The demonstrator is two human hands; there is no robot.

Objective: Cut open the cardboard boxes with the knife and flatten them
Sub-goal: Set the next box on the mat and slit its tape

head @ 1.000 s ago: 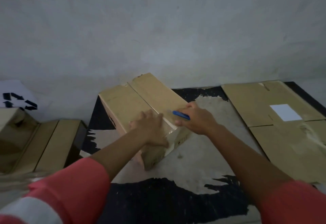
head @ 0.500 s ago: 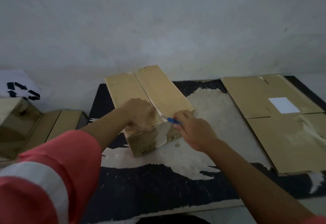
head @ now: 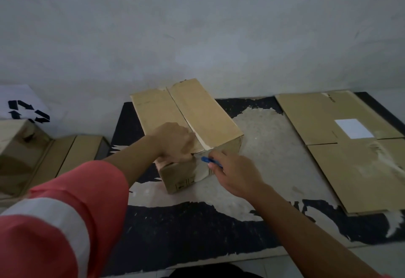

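While the cardboard box [head: 190, 111] on the far middle of the black mat [head: 197, 229] is gripped by the curled left hand [head: 175, 141], the blue knife [head: 208, 160] is held at its near end by the right hand [head: 235, 173].

Worn black mat [head: 197, 229], grey wall [head: 197, 25], white recycling-arrow sign [head: 24, 105] at left.

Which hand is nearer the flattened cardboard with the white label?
Right. The right hand holds the blue knife at the box's near end, on the side facing the flattened cardboard; the left hand grips the box top, farther left.
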